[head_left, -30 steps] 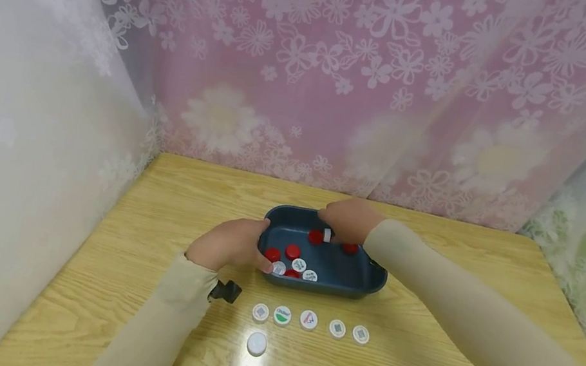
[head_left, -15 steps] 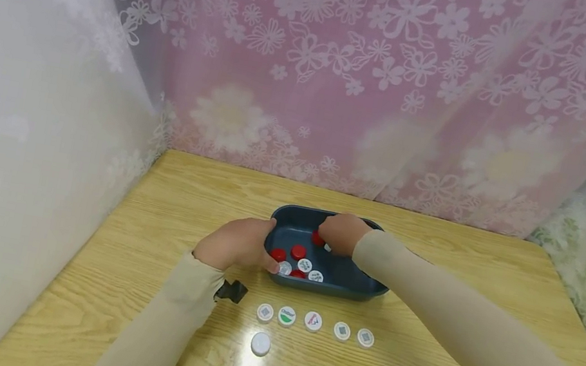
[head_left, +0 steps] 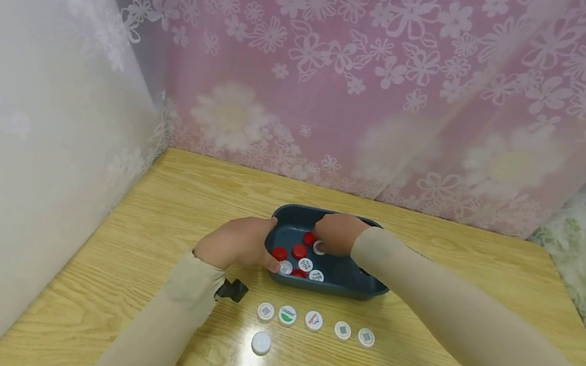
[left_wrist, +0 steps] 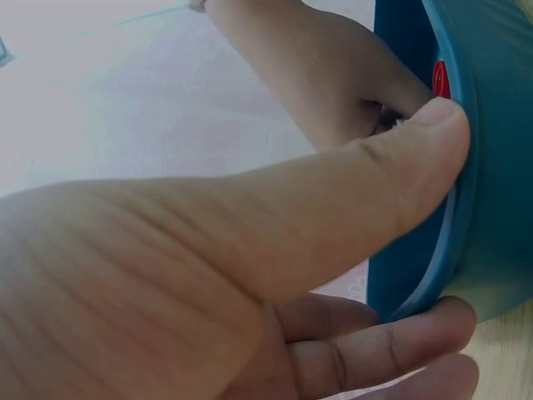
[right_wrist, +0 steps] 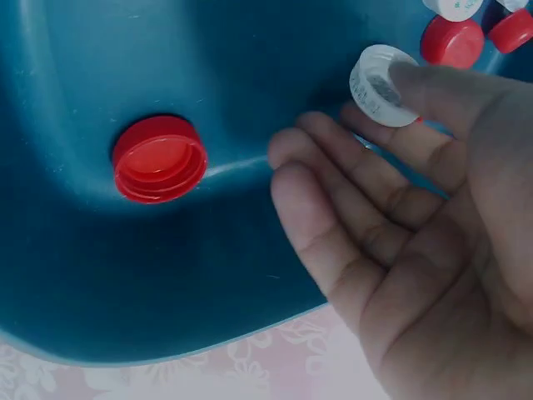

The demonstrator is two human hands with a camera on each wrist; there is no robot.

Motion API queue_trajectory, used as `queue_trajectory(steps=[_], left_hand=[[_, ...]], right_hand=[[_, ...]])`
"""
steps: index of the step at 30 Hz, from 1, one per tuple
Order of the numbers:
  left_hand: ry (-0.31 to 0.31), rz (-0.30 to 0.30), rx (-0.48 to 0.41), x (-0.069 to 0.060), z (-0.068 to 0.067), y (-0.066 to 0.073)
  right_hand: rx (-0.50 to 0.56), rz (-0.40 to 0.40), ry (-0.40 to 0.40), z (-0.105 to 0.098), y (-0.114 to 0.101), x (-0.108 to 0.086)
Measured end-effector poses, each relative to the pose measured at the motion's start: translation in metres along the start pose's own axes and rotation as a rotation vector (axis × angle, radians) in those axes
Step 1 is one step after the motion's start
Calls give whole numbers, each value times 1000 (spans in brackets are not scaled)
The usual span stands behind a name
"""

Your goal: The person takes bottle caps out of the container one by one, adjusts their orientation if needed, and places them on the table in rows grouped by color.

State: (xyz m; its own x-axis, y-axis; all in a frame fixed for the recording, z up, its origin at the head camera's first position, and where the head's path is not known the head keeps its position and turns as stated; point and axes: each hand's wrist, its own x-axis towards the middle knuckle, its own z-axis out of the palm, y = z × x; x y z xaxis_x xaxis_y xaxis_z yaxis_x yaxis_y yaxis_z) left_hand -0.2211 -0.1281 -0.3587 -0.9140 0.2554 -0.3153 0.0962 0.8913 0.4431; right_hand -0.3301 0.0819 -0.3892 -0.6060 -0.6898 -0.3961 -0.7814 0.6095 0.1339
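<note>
Your left hand (head_left: 238, 242) grips the tray (head_left: 333, 289) at nine o'clock; your right hand (head_left: 339, 235) pinches a white cap (right_wrist: 373, 90) inside it. Brace the tray, and lift clear of the red cap (head_left: 309, 239) at ten o'clock, head view.

white cap (right_wrist: 371, 83), hollow, inside blue tray (head_left: 342, 273)

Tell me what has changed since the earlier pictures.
The right hand has moved left and down in the head view, carrying the white cap it pinches, now less edge-on. The red cap beside it has shifted left too. The left hand still grips the tray, and the row of five caps and lone white cap below stayed put.
</note>
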Motion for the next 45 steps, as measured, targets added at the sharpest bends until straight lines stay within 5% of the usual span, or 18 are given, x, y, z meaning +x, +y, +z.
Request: queue_trajectory(steps=[8, 12, 17, 23, 29, 35, 39, 45], left_hand=[[0, 0, 3, -1, 0, 0], [1, 1, 5, -1, 0, 0], [-3, 8, -8, 1, 0, -2], [-11, 0, -14, 0, 1, -1], [-4, 1, -12, 0, 0, -2], [-9, -20, -15, 2, 2, -1], [-10, -13, -13, 2, 3, -1], [7, -29, -11, 1, 3, 0]], right_hand=[[26, 13, -36, -18, -5, -6], [66, 2, -71, -11, -6, 1], [14, -70, -46, 4, -11, 11], [-47, -108, -13, -17, -19, 1], [21, -175, 116, -48, -17, -30], [124, -250, 411, -64, -30, -81], [266, -250, 623, -63, -47, -116], [469, -237, 824, -44, -62, -155]])
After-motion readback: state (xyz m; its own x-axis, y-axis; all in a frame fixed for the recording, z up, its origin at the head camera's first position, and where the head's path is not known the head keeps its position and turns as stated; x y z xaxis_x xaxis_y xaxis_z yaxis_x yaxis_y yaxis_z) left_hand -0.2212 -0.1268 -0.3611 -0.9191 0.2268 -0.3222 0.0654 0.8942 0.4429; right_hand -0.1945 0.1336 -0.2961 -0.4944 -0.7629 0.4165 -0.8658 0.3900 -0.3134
